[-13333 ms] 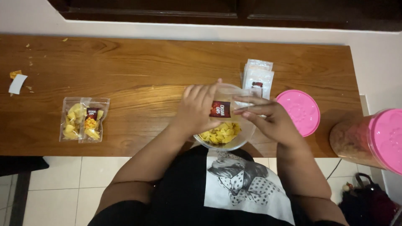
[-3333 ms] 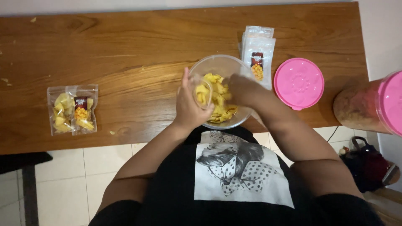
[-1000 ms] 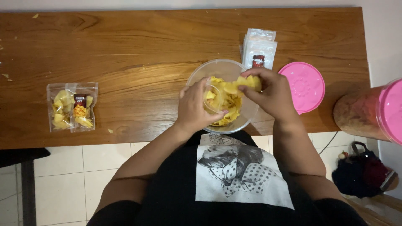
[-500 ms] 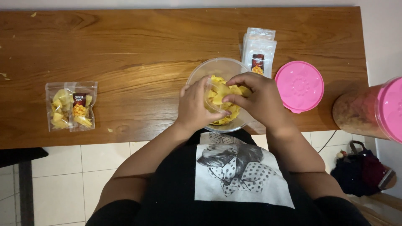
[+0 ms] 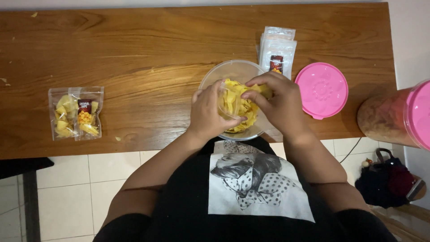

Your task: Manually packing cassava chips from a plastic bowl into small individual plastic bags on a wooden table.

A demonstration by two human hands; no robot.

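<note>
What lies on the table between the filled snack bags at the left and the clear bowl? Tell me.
In the head view, only bare wood and a few small crumbs lie between the filled snack bags and the clear bowl.

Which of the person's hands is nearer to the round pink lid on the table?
Right. The right hand is over the clear bowl, just beside the pink lid. The left hand is on the bowl's far side from the lid.

Table: long brown wooden tabletop point(image 5: 134, 54), smooth, faint sheen, grain showing.
Bowl: round clear plastic bowl point(image 5: 233, 71), glossy.
Lid: round pink plastic lid point(image 5: 321, 89), matt, right of frame.
Packets: small clear plastic chip packets point(image 5: 75, 113), shiny, left.
Floor: pale glazed floor tiles point(image 5: 89, 188).
</note>
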